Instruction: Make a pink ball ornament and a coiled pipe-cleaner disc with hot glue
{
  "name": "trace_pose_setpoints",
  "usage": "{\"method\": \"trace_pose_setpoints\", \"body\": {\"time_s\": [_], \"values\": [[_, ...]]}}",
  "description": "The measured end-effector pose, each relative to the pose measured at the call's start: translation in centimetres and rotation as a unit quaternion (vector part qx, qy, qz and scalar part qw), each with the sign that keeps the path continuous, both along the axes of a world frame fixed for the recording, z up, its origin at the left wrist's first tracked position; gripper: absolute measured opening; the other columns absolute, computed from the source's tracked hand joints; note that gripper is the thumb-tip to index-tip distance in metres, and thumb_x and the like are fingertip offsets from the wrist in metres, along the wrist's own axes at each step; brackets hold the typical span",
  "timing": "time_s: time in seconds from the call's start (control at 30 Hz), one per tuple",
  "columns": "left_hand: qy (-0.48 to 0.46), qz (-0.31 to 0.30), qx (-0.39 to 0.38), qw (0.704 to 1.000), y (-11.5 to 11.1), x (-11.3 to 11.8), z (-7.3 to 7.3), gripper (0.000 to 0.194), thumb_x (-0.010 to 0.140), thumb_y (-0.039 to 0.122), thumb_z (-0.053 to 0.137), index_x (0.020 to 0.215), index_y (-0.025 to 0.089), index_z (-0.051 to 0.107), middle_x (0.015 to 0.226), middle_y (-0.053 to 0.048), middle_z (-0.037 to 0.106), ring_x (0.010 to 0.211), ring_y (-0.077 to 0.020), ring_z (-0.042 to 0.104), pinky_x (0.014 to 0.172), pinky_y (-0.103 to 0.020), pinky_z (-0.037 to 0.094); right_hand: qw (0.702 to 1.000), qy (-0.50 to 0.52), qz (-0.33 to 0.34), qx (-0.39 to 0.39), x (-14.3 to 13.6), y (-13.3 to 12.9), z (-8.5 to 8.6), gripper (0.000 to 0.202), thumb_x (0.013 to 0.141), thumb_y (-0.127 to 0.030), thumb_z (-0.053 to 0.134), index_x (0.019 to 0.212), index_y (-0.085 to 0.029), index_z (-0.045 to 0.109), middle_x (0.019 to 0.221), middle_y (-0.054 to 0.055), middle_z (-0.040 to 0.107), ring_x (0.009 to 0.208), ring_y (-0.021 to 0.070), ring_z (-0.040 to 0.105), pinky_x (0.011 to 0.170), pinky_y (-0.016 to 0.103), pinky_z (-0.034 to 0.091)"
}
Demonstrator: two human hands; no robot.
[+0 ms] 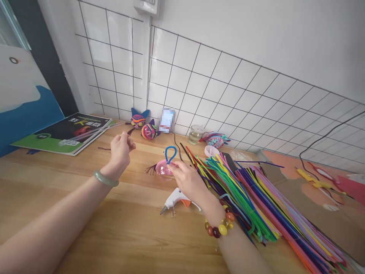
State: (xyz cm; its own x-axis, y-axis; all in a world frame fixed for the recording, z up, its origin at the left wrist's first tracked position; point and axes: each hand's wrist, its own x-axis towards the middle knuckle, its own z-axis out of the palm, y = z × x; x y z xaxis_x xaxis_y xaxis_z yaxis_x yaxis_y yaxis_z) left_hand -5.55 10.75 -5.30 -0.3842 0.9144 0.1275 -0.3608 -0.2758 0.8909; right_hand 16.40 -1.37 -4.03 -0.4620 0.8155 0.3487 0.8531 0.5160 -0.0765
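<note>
Your right hand (188, 180) pinches the blue loop (166, 153) at its base, fingertips closed. Your left hand (120, 150) is curled; contents cannot be told. Risk: a slack pinch could let the loop twist or spring open; a lowered wrist could knock the glue gun (174, 198). Loop is beside the pink dish (163, 168), rounded end pointing away from you, long axis near upright in view.

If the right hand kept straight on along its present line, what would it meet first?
Probably the striped round ornament by the wall, with the blue loop in the right hand leading. Height is unclear: it might pass above it.
</note>
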Motion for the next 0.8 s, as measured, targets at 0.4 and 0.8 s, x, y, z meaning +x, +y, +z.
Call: {"method": "trace_pose_setpoints", "body": {"time_s": [0.4,0.8], "values": [[0.09,-0.123,0.007,0.988,-1.0,1.8,-1.2,0.025,0.072,0.038,0.058,0.066,0.016,0.048,0.056,0.001,0.054,0.052,-0.0101,0.055,0.057,-0.024,0.048,1.0,0.008,-0.003,-0.006,-0.1,-0.1,0.2,0.036,0.086,-0.009,0.039,0.117,-0.022,0.053,0.113,0.009,0.055,0.102,0.0183,0.052,0.087,0.034,0.044],[0.209,-0.479,0.047,0.851,-4.3,4.0,0.3,0.036,0.072,0.029,0.06,0.106,0.018,0.058,0.1,-0.008,0.064,0.087,-0.019,0.06,0.073,-0.029,0.048,1.0,0.007,0.001,-0.002,-0.1,-0.2,0.1,0.033,0.086,-0.01,0.039,0.114,-0.021,0.054,0.111,0.009,0.055,0.1,0.0188,0.052,0.085,0.034,0.044]]}}
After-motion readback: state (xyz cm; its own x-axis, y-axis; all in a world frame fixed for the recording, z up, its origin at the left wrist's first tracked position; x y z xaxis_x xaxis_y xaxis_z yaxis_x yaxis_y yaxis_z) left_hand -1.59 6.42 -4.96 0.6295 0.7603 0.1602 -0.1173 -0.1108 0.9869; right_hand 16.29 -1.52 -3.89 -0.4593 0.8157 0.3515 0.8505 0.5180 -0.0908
